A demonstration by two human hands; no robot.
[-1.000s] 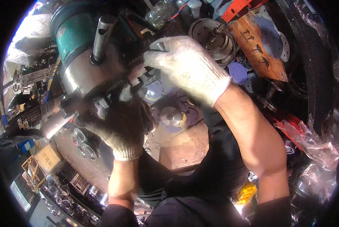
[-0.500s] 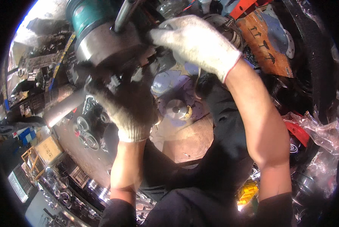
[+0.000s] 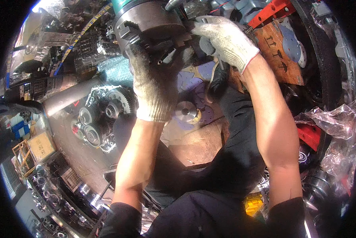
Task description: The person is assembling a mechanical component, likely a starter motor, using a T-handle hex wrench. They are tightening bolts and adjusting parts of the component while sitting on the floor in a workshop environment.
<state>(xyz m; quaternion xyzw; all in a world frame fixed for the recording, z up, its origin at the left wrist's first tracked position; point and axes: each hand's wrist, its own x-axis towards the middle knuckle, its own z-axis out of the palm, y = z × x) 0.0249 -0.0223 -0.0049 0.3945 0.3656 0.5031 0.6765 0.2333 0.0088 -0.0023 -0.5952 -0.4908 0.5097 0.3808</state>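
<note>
A heavy round steel chuck (image 3: 150,18) on a green housing (image 3: 122,4) fills the top of the view. Stepped jaws (image 3: 129,31) stand out from its face. My left hand (image 3: 154,89), in an off-white knit glove, reaches up under the chuck beside a jaw. Its fingers curl into deep shadow, and what they grasp is hidden. Right of the chuck, my gloved right hand (image 3: 225,39) is closed round a thin metal bar (image 3: 221,63), whose lower end shows below the palm. A separate round rod (image 3: 173,4) meets the chuck from above.
Between my knees, a metal disc (image 3: 186,112) lies above cardboard (image 3: 198,148). Gears (image 3: 92,119) sit on the floor to the left, near a long pale tube (image 3: 69,93). On the right are a wooden board (image 3: 275,51), a red bracket (image 3: 271,14) and clear plastic wrap (image 3: 330,119).
The chuck appears farther right and higher in view. My left hand has moved up and right with it. More of the bar at my right hand now shows.
</note>
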